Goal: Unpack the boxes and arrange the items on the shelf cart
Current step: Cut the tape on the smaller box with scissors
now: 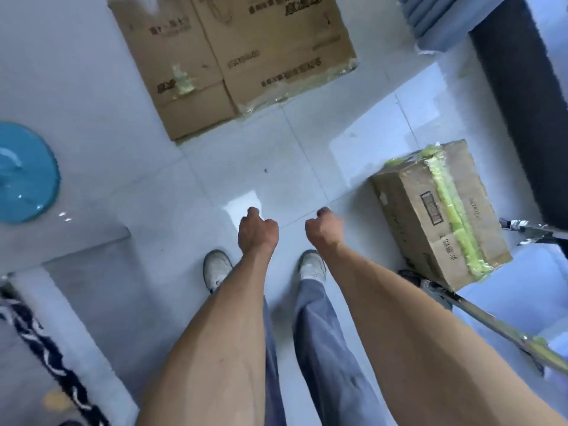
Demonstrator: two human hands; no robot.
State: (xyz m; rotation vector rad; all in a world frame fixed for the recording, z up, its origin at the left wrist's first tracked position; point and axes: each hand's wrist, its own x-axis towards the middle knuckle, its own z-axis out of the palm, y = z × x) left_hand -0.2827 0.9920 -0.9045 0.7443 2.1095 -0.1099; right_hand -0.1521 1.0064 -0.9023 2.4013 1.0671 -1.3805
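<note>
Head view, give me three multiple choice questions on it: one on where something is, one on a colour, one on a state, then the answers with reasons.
1. Where is the small box?
A. by the right hand
B. by the left hand
C. on the big boxes

2. What colour is the tape on the small box?
A. red
B. yellow-green
C. black

3. How are the hands?
A. both holding a box
B. fingers curled, holding nothing
C. flat on the floor

Answers: 1 A, it sits at the person's right. 2 B, a yellow-green strip runs along its top. 3 B, both fists hang over the floor with nothing in them.
</note>
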